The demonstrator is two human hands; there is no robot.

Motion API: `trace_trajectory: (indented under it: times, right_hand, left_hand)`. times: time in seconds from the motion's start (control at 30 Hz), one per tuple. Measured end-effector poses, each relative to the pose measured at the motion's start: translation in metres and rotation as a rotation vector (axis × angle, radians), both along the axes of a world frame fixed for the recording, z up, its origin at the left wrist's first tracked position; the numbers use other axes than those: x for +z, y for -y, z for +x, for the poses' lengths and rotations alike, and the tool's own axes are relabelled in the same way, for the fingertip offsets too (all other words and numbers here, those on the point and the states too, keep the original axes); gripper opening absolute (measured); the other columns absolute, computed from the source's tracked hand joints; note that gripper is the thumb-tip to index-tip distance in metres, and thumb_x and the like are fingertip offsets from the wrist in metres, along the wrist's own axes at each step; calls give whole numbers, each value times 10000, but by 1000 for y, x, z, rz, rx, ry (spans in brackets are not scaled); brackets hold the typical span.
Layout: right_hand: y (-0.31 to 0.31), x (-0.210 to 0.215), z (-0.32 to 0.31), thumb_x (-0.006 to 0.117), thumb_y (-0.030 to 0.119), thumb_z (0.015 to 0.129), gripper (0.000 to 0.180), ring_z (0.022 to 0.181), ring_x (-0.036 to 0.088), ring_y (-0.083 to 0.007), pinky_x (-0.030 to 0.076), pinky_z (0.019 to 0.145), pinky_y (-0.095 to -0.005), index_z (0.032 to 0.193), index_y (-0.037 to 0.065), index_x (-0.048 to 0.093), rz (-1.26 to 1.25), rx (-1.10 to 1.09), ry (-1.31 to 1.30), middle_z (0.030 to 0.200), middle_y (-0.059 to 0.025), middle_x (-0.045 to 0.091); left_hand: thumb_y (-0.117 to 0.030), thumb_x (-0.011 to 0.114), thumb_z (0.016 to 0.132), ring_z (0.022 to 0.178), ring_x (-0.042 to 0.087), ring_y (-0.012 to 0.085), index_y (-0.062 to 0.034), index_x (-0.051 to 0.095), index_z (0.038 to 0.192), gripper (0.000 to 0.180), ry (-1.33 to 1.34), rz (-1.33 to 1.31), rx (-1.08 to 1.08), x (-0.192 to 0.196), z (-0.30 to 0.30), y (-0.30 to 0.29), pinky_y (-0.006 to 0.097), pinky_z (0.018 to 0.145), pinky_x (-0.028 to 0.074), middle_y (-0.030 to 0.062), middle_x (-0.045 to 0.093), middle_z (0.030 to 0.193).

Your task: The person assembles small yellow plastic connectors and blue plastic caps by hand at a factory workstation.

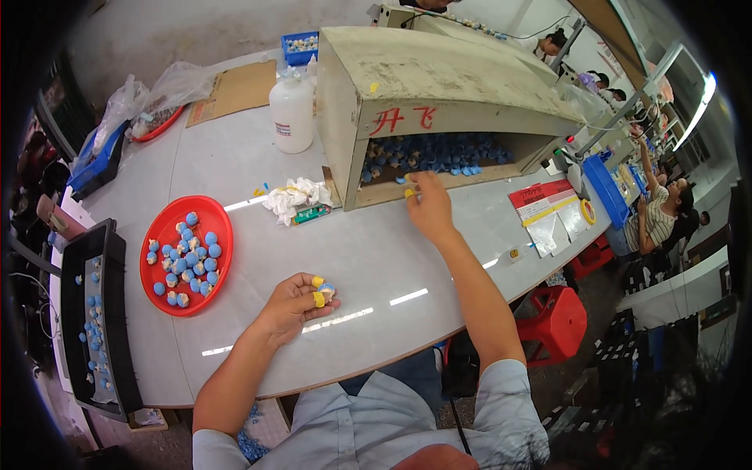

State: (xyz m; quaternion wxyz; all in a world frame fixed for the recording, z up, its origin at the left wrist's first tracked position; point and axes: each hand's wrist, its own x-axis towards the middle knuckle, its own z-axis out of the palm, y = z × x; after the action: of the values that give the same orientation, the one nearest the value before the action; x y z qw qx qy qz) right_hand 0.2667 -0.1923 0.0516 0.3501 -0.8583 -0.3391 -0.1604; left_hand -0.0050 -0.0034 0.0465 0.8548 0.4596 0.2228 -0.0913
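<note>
Assy wkshop w/ parts tray point(117, 329), co-worker point(660, 213)

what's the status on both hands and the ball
Left hand holds blue ball. Right hand at box opening, grip unclear. Tissue beside box, clear of both hands.

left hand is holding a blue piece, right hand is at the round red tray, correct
No, in the head view the right hand is at the opening of the beige box, not the red tray; the left hand does hold a blue piece.
</note>
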Motion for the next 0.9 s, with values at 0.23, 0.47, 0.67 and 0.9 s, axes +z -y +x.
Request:
trace_trajectory:
  times: [0.23,0.47,0.67,0.9]
  right_hand:
    - [-35,-24,14,629,-1,792,233,839,637,-289,521,722,-385,1024,23,637,17,-179,-18,921,-116,639]
    - [-53,19,-134,576,31,918,197,739,576,-88,480,656,-240,1113,12,582,475,590,-1379,887,-28,608]
    - [-55,3,-143,545,54,941,185,700,567,-81,459,616,-223,1114,6,588,510,568,-1505,839,-19,605]
    - [-58,-2,-152,552,46,940,172,724,571,-76,463,634,-213,1099,4,602,366,469,-1325,899,-22,604]
  left_hand:
    - [-43,660,886,951,678,213,-25,542,1161,300,55,4,123,-1,-5,-5,287,793,567,114,665,1066]
    - [-85,683,890,958,659,181,-30,500,1138,313,140,22,336,-13,4,0,293,844,545,99,648,1061]
    - [-89,690,893,972,659,173,-39,526,1136,297,214,-35,303,-24,6,-1,304,862,555,90,655,1058]
    - [-123,698,895,951,661,162,-29,544,1107,278,165,15,306,-18,0,0,288,854,554,88,664,1051]
